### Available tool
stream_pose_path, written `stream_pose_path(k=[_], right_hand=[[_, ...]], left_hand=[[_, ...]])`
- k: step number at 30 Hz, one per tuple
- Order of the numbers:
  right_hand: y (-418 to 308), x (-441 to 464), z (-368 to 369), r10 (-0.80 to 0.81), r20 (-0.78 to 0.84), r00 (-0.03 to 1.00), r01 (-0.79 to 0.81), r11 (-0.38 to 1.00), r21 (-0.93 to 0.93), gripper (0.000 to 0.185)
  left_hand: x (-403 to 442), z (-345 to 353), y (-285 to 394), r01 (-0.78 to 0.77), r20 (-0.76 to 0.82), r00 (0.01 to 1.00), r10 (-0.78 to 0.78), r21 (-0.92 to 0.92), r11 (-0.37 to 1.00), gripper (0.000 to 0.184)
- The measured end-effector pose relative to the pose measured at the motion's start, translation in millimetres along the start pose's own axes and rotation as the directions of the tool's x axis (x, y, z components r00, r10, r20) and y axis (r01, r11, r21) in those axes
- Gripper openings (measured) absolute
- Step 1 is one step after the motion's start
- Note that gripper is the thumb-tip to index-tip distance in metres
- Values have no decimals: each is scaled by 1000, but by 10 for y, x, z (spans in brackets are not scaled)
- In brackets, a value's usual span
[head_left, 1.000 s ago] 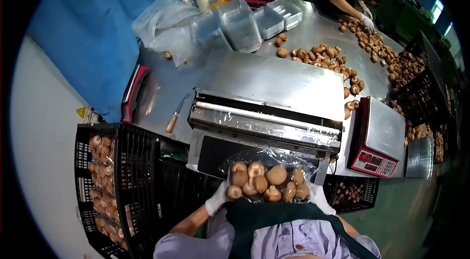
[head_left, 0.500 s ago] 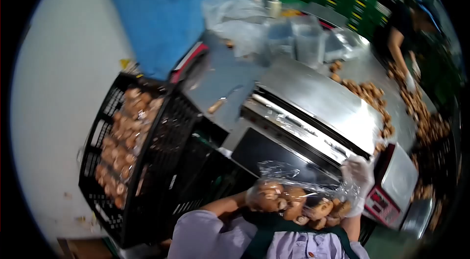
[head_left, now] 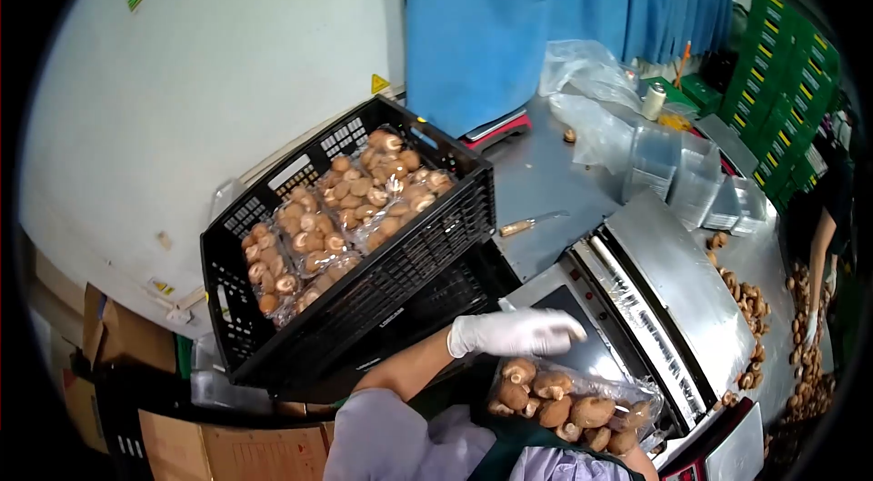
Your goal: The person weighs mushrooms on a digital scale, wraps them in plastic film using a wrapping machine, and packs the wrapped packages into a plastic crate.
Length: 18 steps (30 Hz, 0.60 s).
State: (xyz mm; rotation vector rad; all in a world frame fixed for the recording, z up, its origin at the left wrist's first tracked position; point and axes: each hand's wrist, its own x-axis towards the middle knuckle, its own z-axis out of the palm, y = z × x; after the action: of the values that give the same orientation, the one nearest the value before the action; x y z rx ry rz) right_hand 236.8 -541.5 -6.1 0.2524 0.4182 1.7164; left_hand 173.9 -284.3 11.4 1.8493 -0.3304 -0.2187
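My left hand (head_left: 518,333), in a white glove, stretches over the front of the wrapping machine (head_left: 677,272) with its fingers extended and nothing in them. Just below it, close to my chest, is a tray pack of brown mushrooms (head_left: 571,410) in clear film. The film is loose and wrinkled at the right end. My right forearm (head_left: 639,463) runs up to that right end and holds the pack; the pack itself hides the right hand and its fingers.
A black crate (head_left: 427,245) on the left holds several wrapped mushroom packs. A knife (head_left: 527,224) lies on the metal table (head_left: 536,172). Clear trays (head_left: 653,163) are stacked behind the machine. Loose mushrooms (head_left: 747,308) lie at right, where a co-worker's hand (head_left: 812,322) reaches in.
My view has swung left, bringing the crate nearer the middle. My left hand has come off the pack's left end and now reaches above it. The right hand has dropped from sight.
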Motion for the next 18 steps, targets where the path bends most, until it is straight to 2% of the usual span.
stream_pose_path(k=[1, 2, 3, 4, 5, 6, 7, 8, 9, 10, 11, 12, 13, 15, 16, 17, 18], right_hand=[[52, 33, -27, -153, -14, 988, 141, 941, -307, 52], [40, 19, 95, -70, -147, 987, 28, 963, -268, 41], [36, 101, 139, -69, -185, 980, 8, 951, -310, 40], [-38, 127, 54, -149, -204, 968, 41, 889, -456, 38], [-137, 176, -52, -291, -208, 934, 77, 732, -677, 37], [-250, 243, -159, -411, -201, 889, 57, 535, -843, 36], [-364, 310, -259, -522, -151, 839, 23, 312, -950, 34], [-454, 353, -383, -597, -91, 797, -19, 125, -992, 33], [-549, 398, -493, -648, -31, 761, -68, -32, -997, 32], [-609, 416, -582, -667, 11, 745, -92, -118, -989, 31], [-609, 404, -637, -666, -2, 746, -87, -95, -992, 30], [-604, 437, -651, -665, -6, 747, -85, -86, -993, 29], [-535, 463, -622, -688, -69, 723, -97, -2, -995, 25], [-443, 468, -621, -636, -99, 765, -137, -10, -991, 27], [-427, 464, -658, -614, -130, 779, -167, -3, -986, 28], [-423, 469, -719, -603, -154, 783, -193, 0, -981, 28], [-410, 466, -751, -597, -157, 787, -194, 3, -981, 28]], left_hand=[[-33, 96, 153, 38, 101, 993, -55, 166, 985, 52], [-60, 206, 318, 57, 192, 973, -127, 332, 941, 54], [-65, 308, 443, 141, 103, 972, -210, 459, 877, 55], [-77, 405, 492, 232, 0, 959, -283, 568, 789, 56], [-117, 469, 353, 251, -121, 968, -221, 559, 791, 52], [-181, 435, 316, 329, -216, 943, -255, 473, 817, 44], [-274, 379, 334, 372, -333, 912, -241, 422, 827, 39], [-395, 282, 366, 405, -442, 868, -225, 371, 835, 34], [-548, 135, 439, 404, -558, 818, -139, 386, 829, 29], [-740, -45, 548, 406, -660, 750, -47, 402, 821, 24], [-973, -232, 713, 390, -746, 666, 20, 371, 843, 19], [-1217, -414, 826, 430, -793, 584, 174, 484, 762, 18], [-1462, -528, 932, 535, -927, 372, 53, 261, 803, 18], [-2016, -864, 1128, 569, -985, 175, 2, 103, 816, 19], [-2293, -1012, 1097, 531, -994, 101, 48, 95, 842, 22], [-2612, -1152, 1048, 557, -997, 66, -27, 15, 830, 30], [-3005, -1307, 884, 653, -994, 109, -12, 63, 754, 36]])
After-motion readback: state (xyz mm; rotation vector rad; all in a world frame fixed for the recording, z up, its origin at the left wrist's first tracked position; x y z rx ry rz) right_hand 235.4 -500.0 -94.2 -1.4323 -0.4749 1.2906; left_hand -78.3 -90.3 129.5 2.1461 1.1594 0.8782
